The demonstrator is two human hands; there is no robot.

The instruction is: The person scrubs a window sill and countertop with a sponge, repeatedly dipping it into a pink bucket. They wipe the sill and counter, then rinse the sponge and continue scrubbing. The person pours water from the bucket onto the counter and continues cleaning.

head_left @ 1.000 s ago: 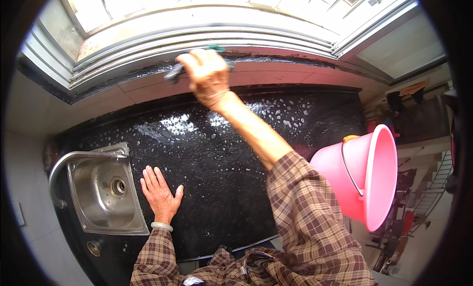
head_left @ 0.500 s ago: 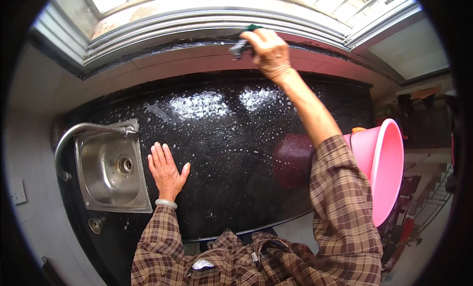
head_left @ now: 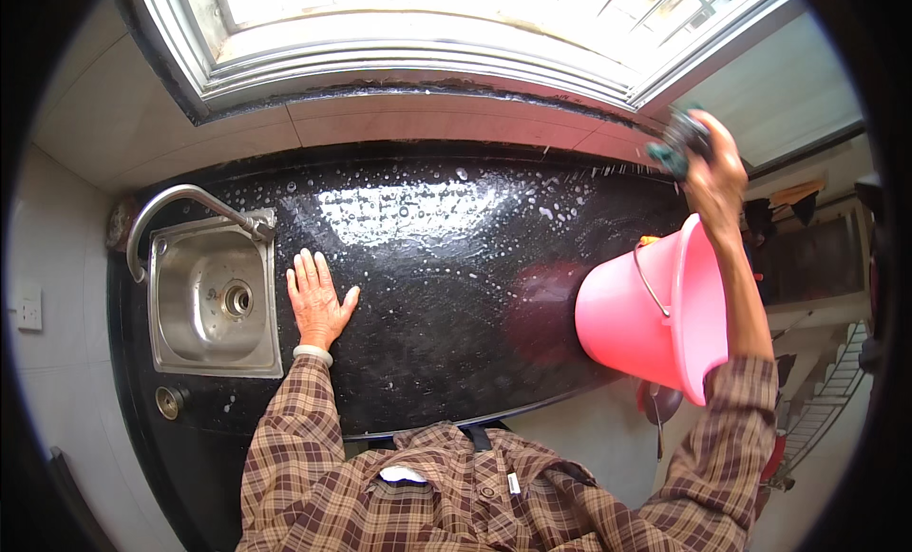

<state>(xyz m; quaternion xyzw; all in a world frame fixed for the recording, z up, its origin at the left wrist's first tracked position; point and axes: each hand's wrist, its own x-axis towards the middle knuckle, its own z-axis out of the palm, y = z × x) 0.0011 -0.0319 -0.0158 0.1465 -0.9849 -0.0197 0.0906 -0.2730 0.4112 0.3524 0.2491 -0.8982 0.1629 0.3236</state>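
Green-and-grey blurred wad point(head_left: 680, 142): I'm gripping it in my right hand point(head_left: 717, 172), just beyond the pink bucket point(head_left: 627, 314), while my left hand point(head_left: 317, 303) is lying open, palm-down on the black counter point(head_left: 427, 348) beside the sink point(head_left: 180, 310).

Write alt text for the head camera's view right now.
A person's right hand grips a blurred green-and-dark bundle near a pink bucket at the right, while the left hand rests palm-down on a wet, white-spotted black countertop beside a stainless-steel sink with a curved faucet. A window spans the far side.
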